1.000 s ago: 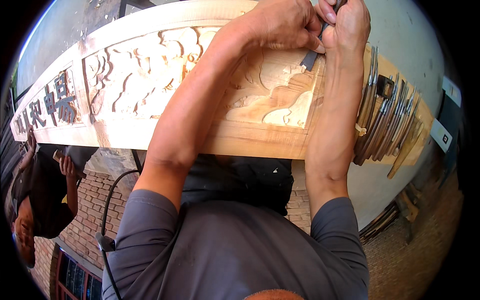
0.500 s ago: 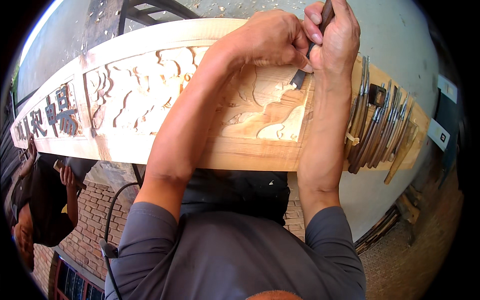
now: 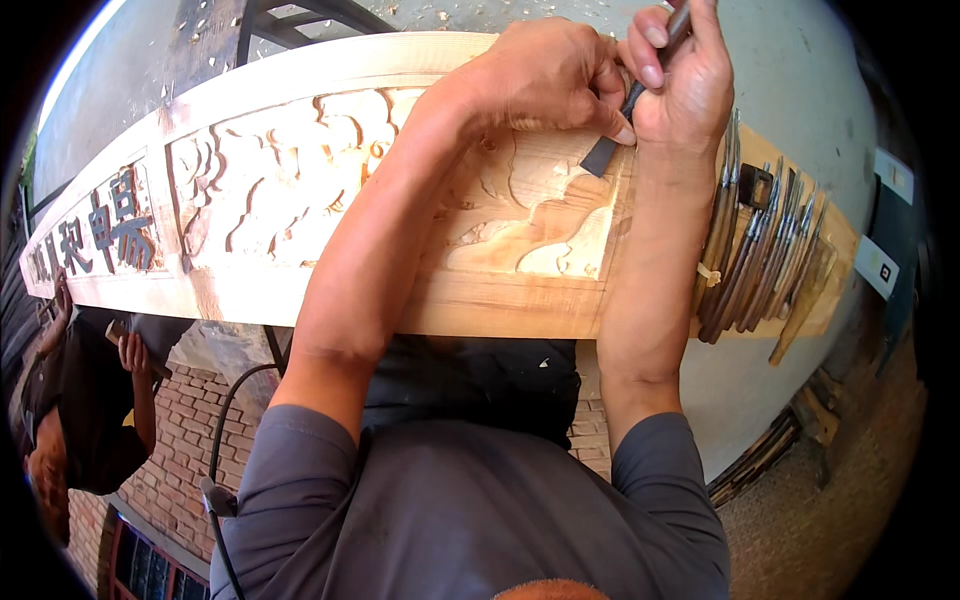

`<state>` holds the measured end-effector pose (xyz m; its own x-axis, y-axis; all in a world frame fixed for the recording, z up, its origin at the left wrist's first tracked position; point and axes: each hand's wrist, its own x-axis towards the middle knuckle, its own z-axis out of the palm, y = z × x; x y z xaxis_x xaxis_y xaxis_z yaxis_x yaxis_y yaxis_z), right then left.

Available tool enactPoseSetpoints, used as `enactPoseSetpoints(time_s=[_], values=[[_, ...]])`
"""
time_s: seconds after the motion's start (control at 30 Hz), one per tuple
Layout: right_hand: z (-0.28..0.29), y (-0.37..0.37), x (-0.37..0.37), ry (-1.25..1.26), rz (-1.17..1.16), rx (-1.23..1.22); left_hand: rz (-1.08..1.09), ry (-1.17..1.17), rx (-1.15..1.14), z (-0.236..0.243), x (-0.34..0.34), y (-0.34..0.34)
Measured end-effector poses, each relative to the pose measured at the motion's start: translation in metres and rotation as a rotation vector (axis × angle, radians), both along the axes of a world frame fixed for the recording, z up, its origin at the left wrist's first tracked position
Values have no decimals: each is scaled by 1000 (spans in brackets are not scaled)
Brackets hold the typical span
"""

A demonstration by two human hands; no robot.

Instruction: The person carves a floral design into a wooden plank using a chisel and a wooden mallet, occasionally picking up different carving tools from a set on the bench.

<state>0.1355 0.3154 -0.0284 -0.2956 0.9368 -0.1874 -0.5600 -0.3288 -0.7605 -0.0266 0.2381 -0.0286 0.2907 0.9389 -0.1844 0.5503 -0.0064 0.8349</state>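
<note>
A long pale wooden board (image 3: 500,312) carved in relief lies across in front of me. My right hand (image 3: 690,95) is wrapped round a wood chisel (image 3: 600,158) by its brown handle, palm turned up. The chisel slants down to the left, its wide dark blade at the smooth wood near the panel's right end. My left hand (image 3: 560,80) rests over the carving with fingers curled, its thumb and fingers closed about the chisel's shank just above the blade. Part of that grip is hidden behind the knuckles.
Several carving tools (image 3: 755,250) lie side by side on the board's right end, past my right forearm. Dark raised characters (image 3: 122,222) stand at the left end. There a co-worker's hand (image 3: 135,352) holds a wooden-handled tool. A black cable (image 3: 218,430) hangs at lower left.
My right hand and the chisel handle have shifted slightly right. The pale shaving at the blade's edge no longer shows, and more of the blade is visible. My left hand has barely moved.
</note>
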Motion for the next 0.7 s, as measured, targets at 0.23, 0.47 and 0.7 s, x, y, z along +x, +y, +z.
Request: enactPoseSetpoints(time_s=[0.23,0.47,0.7], values=[[-6,21,25,12,-26,67,116,-227,255,-19,10,-3],[-6,22,23,14,-1,56,93,-183,246,-11,12,-7],[-16,30,24,-31,3,23,148,-252,340,5,18,-4]])
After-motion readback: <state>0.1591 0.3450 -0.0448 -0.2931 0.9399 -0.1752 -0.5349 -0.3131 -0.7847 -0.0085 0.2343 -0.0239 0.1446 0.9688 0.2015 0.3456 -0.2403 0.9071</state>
